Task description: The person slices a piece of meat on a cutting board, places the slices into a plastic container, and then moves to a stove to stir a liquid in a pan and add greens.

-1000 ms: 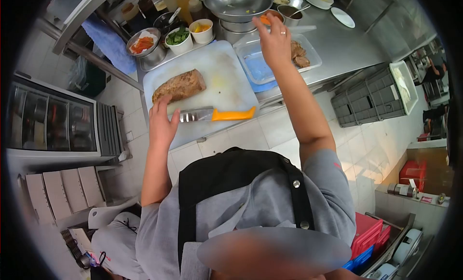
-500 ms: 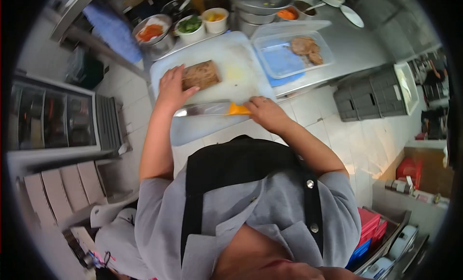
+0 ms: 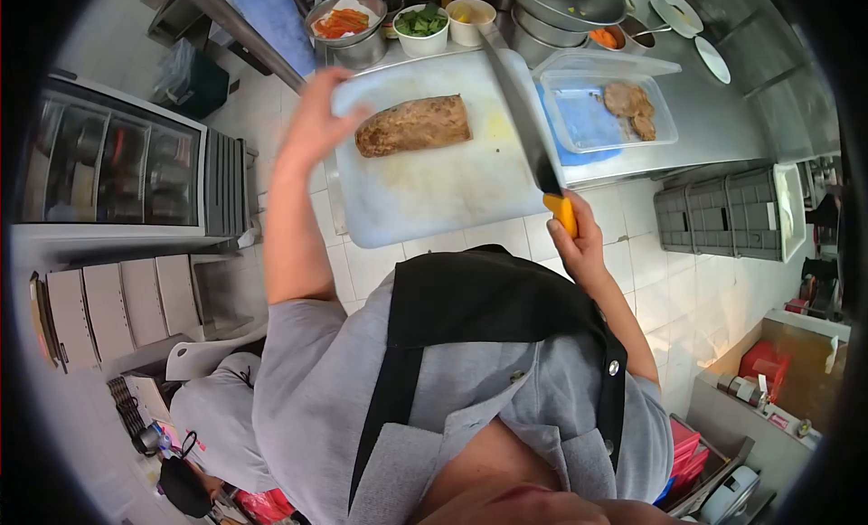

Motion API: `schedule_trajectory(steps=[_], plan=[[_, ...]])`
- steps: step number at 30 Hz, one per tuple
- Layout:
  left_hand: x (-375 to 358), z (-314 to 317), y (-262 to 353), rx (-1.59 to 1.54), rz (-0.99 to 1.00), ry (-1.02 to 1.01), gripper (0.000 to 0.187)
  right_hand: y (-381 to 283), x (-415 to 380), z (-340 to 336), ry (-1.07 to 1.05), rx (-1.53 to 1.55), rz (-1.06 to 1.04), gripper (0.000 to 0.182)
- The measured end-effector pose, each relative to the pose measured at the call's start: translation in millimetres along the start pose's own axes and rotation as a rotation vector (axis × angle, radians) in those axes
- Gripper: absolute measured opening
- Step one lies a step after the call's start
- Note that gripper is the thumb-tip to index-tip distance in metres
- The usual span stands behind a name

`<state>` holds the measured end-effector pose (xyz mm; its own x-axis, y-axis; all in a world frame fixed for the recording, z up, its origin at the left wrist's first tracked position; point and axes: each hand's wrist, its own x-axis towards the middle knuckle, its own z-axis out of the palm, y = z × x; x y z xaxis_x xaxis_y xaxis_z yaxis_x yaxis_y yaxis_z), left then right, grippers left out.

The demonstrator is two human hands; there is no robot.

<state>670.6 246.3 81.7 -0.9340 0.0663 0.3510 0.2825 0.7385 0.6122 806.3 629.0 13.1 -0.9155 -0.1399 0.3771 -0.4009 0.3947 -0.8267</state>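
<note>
A long brown piece of cooked meat [image 3: 414, 125] lies on the white cutting board [image 3: 452, 190]. My left hand [image 3: 318, 118] is off the meat, over the board's left edge. Its thumb and fingers are apart, somewhat blurred, with nothing in them. In my right hand [image 3: 583, 243] is a kitchen knife [image 3: 523, 109], gripped by its yellow handle at the board's right side. The blade points away from me and up toward the bowls. Right of the blade, a clear plastic container [image 3: 588, 145] holds slices of brown meat [image 3: 630, 107].
Along the back stand a metal bowl of orange strips [image 3: 344, 22], a white tub of green leaves [image 3: 421, 28], a tub with yellow pieces [image 3: 471, 18] and stacked metal bowls [image 3: 565, 2]. Grey crates [image 3: 719, 213] are at right. A person [image 3: 221, 407] is behind me at left.
My left hand has let go of the meat and moved left. The knife, held crosswise near the board's front before, now points away at the right. The whole meat piece shows.
</note>
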Motion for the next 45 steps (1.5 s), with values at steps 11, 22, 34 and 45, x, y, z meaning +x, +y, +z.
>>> schedule_trajectory(steps=[11, 22, 34, 45], plan=[[12, 102, 37, 0.411, -0.158, -0.611, 0.097, -25, 43, 35, -0.193, -0.354, 0.358, 0.024], [32, 111, 62, 0.554, -0.191, -0.646, 0.096, -31, 44, 45, -0.358, -0.637, 0.291, 0.021], [45, 123, 62, 0.588, -0.234, -0.745, 0.093, -32, 43, 44, -0.389, -0.72, 0.238, 0.019], [46, 125, 77, 0.648, -0.296, -0.756, 0.097, -39, 43, 45, -0.45, -0.745, 0.262, 0.012]])
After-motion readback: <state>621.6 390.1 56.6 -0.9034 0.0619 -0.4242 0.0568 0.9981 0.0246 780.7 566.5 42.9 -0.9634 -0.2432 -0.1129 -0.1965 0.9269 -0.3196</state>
